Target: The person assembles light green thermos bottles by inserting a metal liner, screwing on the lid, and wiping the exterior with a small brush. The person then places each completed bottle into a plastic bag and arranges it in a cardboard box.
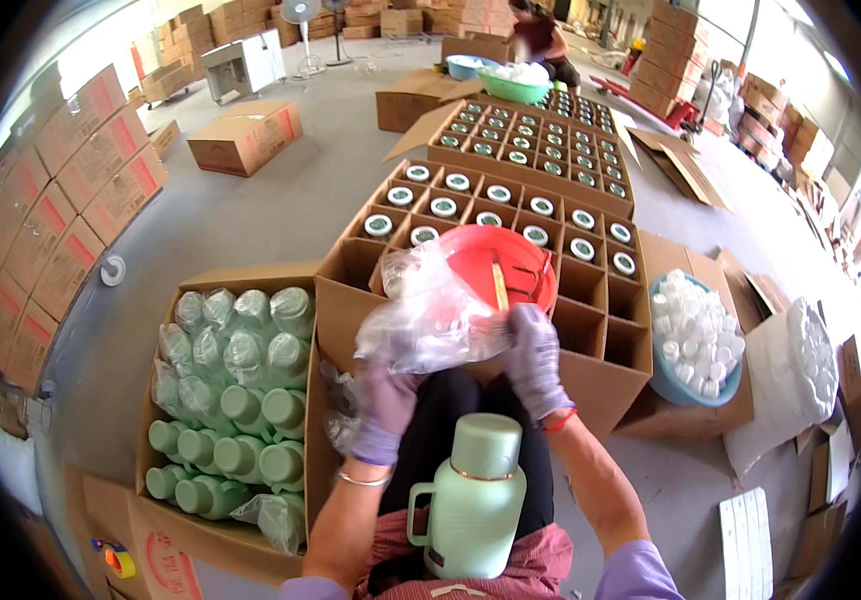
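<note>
Warehouse floor: plastic bag [429,318] between fingers [526,335].

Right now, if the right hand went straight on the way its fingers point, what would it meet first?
The right hand points up and away, gripping the clear plastic bag. Straight on it would probably meet the red bowl sitting on the divided box, though depth is hard to judge here.

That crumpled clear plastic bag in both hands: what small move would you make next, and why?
Probably drop the clear plastic bag aside, freeing both hands. The left hand and right hand both grip it, while the unwrapped green flask rests on the lap.
</note>
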A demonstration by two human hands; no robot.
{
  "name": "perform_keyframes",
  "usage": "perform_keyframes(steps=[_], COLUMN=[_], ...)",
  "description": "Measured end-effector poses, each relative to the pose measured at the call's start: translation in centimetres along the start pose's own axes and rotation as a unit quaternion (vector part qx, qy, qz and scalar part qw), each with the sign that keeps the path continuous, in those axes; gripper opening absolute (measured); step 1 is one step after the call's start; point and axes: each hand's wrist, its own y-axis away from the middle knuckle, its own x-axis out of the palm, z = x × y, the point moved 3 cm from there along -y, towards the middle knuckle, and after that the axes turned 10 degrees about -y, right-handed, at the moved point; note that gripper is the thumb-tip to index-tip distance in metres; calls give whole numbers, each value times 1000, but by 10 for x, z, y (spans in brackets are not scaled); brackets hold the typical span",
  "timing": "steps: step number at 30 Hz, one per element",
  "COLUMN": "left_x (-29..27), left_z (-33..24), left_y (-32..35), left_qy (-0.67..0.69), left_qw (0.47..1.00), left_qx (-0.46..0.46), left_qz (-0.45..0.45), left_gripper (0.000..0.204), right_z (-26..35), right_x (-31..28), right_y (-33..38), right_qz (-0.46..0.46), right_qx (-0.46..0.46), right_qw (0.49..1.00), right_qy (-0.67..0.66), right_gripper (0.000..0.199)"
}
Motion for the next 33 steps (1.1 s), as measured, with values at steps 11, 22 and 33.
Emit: perform_keyframes(steps=[11,22,33], left_x=[-27,-83,-120], left_z=[-7,-49,-69], left_y=[116,232,215], left_qy=[-558,-498,-552], left_qw=[773,796,790], left_qx=[107,-157,-182], left_qz=[282,306,196], left_gripper=[71,42,46], right_z=[49,76,100], right_x=[-83,-125,-107], right_y=[193,306,281], right_qz=[-28,408,339], right_qx=[-18,-66,10], right_qw=[990,911,925], right_qy=[-136,-23,-170], right_gripper=[22,15,21])
